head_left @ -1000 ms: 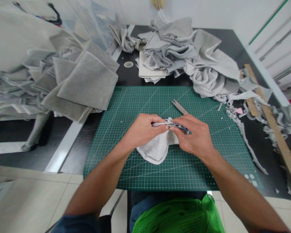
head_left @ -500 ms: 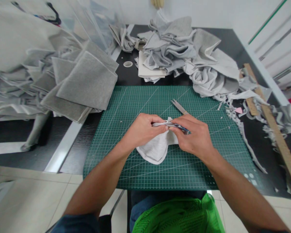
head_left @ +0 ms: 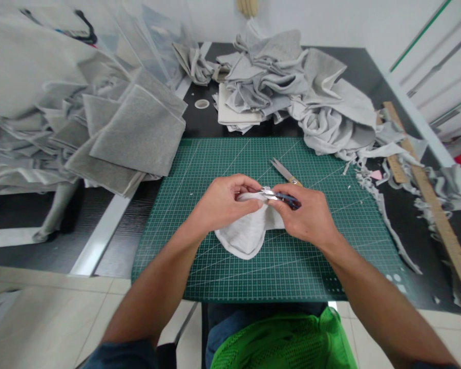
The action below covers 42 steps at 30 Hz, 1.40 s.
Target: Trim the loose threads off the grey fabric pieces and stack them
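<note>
My left hand (head_left: 230,200) pinches the upper edge of a light grey sewn fabric piece (head_left: 246,236) between thumb and fingers. The piece has a rounded, raised border and hangs down over the green cutting mat (head_left: 215,159). In my right hand (head_left: 305,212) are thread snips (head_left: 290,199) with a dark blue handle. Their metal blades point left and lie at the fabric's top edge, close to my left fingertips. My right thumb is also against the cloth. Just beyond my right hand rests a pair of scissors (head_left: 283,171), its handles partly hidden.
Grey fabric panels (head_left: 138,130) are stacked at the left. A heap of crumpled grey cloth (head_left: 269,77) lies at the back, beside a tape roll (head_left: 202,104). Fabric scraps (head_left: 392,230) and a wooden ruler (head_left: 434,200) are along the right. Green mesh (head_left: 284,341) covers my lap.
My left fingers have shifted slightly left and opened a little away from the blades. The snips have turned, so more of their metal shows at the fabric edge.
</note>
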### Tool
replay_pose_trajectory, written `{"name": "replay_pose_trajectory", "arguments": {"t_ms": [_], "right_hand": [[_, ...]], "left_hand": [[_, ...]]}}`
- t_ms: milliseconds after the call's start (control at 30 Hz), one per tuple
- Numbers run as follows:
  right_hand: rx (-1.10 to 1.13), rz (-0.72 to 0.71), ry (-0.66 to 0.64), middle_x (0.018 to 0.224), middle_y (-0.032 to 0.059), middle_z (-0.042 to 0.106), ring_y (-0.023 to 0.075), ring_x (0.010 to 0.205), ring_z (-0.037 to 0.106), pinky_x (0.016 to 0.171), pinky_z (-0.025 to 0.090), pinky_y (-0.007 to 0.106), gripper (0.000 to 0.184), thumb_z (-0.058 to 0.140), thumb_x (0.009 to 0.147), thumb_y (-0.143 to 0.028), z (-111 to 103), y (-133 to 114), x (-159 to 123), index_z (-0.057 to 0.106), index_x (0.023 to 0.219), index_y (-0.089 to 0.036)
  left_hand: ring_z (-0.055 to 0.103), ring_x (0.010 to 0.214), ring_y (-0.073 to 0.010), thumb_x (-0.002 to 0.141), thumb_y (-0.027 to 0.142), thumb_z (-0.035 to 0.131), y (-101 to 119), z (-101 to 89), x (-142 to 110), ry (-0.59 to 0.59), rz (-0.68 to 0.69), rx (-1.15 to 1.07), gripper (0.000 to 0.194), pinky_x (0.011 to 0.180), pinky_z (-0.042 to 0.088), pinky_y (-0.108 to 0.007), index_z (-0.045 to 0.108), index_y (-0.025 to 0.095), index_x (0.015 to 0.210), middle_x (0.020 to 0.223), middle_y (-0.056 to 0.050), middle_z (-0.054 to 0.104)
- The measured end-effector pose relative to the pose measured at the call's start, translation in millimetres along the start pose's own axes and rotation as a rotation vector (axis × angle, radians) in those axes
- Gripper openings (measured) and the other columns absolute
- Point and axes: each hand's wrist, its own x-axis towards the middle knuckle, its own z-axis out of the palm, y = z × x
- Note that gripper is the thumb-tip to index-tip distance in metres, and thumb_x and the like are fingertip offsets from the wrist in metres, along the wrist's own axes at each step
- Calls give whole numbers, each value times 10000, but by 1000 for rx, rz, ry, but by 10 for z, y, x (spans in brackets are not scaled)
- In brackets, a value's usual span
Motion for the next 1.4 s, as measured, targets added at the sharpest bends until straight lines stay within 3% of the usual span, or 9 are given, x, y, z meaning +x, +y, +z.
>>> {"name": "replay_pose_trajectory", "arguments": {"t_ms": [200, 400, 567, 700, 867, 1067, 1167, 1300, 1400], "right_hand": [[-6, 28, 16, 914, 6, 793, 194, 771, 722, 710, 563, 332, 147, 709, 886, -280, -46, 50, 24, 764, 1020, -261], [9, 32, 13, 934, 21, 792, 201, 787, 719, 746, 572, 346, 162, 712, 881, -293, -72, 67, 45, 764, 1028, -248], [56, 49, 29, 935, 14, 787, 194, 805, 718, 743, 558, 334, 163, 712, 882, -302, -80, 89, 45, 760, 1029, -247], [115, 72, 46, 898, 10, 776, 183, 765, 707, 696, 553, 317, 150, 711, 879, -309, -71, 100, 44, 759, 1004, -241], [176, 104, 44, 855, -2, 761, 163, 723, 695, 667, 552, 298, 134, 706, 874, -290, -58, 106, 49, 760, 982, -234], [176, 140, 70, 898, 12, 777, 185, 765, 719, 711, 570, 325, 202, 747, 848, -315, -73, 117, 56, 758, 1031, -230], [150, 75, 111, 917, 15, 779, 181, 766, 711, 708, 564, 326, 203, 750, 856, -336, -116, 79, 59, 765, 1032, -237], [187, -73, -21, 919, 23, 783, 183, 783, 709, 728, 568, 342, 194, 734, 882, -364, -160, 10, 53, 774, 1019, -233], [217, -108, -78, 937, 25, 790, 192, 804, 726, 751, 586, 356, 188, 727, 884, -354, -148, -12, 38, 771, 1023, -235]], "left_hand": [[725, 862, -176, 727, 177, 690, -16, -245, 12, -122, -36, 108, 280, 814, 580, -301, 708, 170, 1006, 952, -47, 770], [649, 768, -145, 702, 140, 645, 12, -340, 4, -188, 9, 324, 279, 699, 501, -252, 706, 187, 970, 852, 4, 719], [599, 712, -125, 748, 146, 605, 63, -289, -6, -139, 74, 159, 201, 626, 456, -229, 636, 180, 944, 808, 8, 655], [558, 627, -109, 770, 205, 689, 74, -206, -29, -30, 47, 104, 199, 542, 405, -211, 632, 180, 960, 756, 14, 636], [624, 699, -128, 837, 299, 699, 123, -133, -42, 79, 30, 89, 142, 608, 468, -223, 714, 163, 871, 811, -27, 720], [660, 737, -149, 856, 384, 715, 133, -123, -39, 79, 44, 74, 227, 627, 499, -233, 748, 162, 825, 826, -50, 752], [623, 660, -125, 866, 407, 715, 108, -113, -50, 61, -6, 1, 252, 565, 467, -217, 734, 159, 820, 766, -34, 730], [592, 604, -109, 890, 393, 685, 82, -91, -59, 44, -100, -122, 245, 521, 434, -212, 765, 162, 911, 762, -24, 725], [605, 612, -118, 891, 395, 672, 71, -74, -58, 29, -144, -163, 267, 522, 438, -218, 789, 164, 955, 794, -36, 741]]}}
